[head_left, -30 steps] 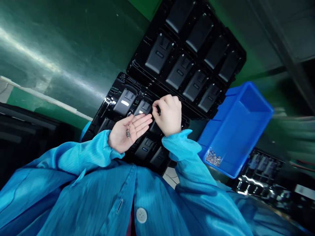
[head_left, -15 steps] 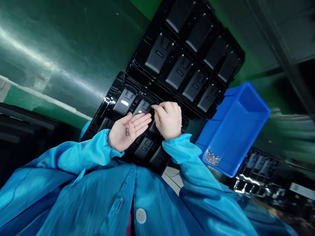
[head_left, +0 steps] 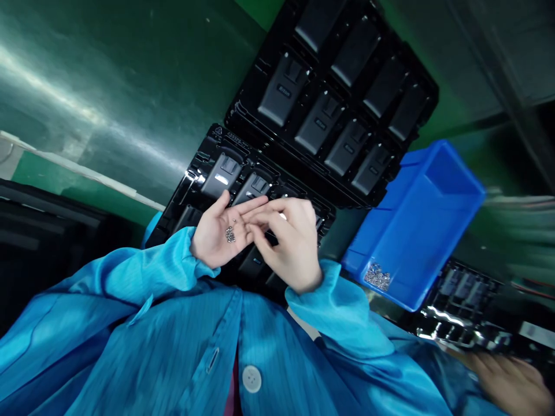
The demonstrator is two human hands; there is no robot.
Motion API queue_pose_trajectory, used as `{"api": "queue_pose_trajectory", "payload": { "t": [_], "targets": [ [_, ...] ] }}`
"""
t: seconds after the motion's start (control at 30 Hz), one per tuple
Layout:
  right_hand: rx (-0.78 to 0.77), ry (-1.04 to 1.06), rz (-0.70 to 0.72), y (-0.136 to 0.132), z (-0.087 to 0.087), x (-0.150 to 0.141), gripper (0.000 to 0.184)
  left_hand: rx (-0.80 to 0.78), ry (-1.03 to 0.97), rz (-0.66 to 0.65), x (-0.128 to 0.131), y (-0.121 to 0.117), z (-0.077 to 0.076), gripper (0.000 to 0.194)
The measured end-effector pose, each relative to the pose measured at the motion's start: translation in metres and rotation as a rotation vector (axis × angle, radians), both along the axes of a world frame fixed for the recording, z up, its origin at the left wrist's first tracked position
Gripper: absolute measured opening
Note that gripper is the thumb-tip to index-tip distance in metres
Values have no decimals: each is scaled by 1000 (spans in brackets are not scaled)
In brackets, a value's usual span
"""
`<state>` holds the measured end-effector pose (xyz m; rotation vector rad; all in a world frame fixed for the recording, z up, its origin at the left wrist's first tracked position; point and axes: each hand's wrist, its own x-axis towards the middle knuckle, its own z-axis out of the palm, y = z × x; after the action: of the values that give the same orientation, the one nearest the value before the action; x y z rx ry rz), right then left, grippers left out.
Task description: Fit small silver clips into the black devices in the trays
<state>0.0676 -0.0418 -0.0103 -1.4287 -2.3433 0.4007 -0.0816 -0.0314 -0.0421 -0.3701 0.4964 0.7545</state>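
My left hand (head_left: pixel 211 234) is palm up with its fingers stretched out. A small cluster of shiny metal pieces (head_left: pixel 230 234), like tiny screws, lies on the palm. Over the left fingers, my right hand (head_left: pixel 293 245) bends its thumb and fingers together near the left fingertips; anything pinched there is too small to make out. Beneath both hands is a black moulded tray (head_left: pixel 195 167) with black battery-like blocks in its pockets. One block (head_left: pixel 222 175) with a pale label shows above my left thumb, and another block (head_left: pixel 252 188) is beside it, partly covered.
Farther off, a second black tray (head_left: pixel 271 136) holds several similar blocks. A blue bin (head_left: pixel 407 237) to the right has a heap of small metal pieces (head_left: pixel 377 276) in one corner. Another person's blurred hand (head_left: pixel 511 381) is at lower right, near more black trays (head_left: pixel 463 294).
My right hand has moved back from the blocks to the left fingers. My left hand has stayed nearly still. Another person's hand has come in at lower right.
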Motion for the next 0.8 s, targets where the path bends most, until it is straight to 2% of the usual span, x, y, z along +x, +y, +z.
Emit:
{"api": "queue_pose_trajectory", "payload": {
  "t": [0.13,0.43,0.63,0.8],
  "targets": [
    [-50,0,36,0,2,-8,9,42,-40,-39,1,-4,4,75],
    [-112,-166,282,6,1,-3,15,-2,-38,-92,2,-13,0,74],
    [-208,-187,304,5,4,2,11,19,-114,-123,3,-14,1,80],
    [-259,-131,316,5,8,4,14,-2,-120,-126,4,-14,3,76]
  ]
}}
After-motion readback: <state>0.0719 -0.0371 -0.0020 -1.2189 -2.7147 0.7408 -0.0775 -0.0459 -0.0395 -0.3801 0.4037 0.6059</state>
